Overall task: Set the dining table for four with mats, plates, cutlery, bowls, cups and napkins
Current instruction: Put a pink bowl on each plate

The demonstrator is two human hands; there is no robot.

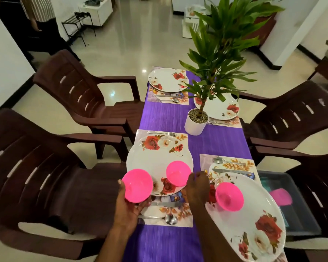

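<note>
At the bottom of the frame my left hand (130, 207) cups a pink bowl (137, 185) from below, fingers curled under it and thumb on its left rim, over the lower edge of the near left plate (151, 161). My right hand (197, 188) is at the centre bottom, fingertips curled round the side of a second pink bowl (178, 175), which is over that same plate; I cannot tell whether the bowl is resting on it. A third pink bowl (229, 196) stands on the big rose plate (254, 214) at lower right. Below the left plate a knife (166, 204) and a spoon (169, 218) lie on the floral mat (186, 216). Everything sits on a purple cloth (222, 142). At far right a dark tray (299, 214) on a chair holds one more pink shape, blurred. In mid frame a white pot (195, 125) holds a leafy plant (222, 44). Beyond it, a plate (219, 109) is partly hidden by the leaves, and another plate (166, 80) lies at upper centre. Brown chairs (80, 91) flank both sides.
</note>
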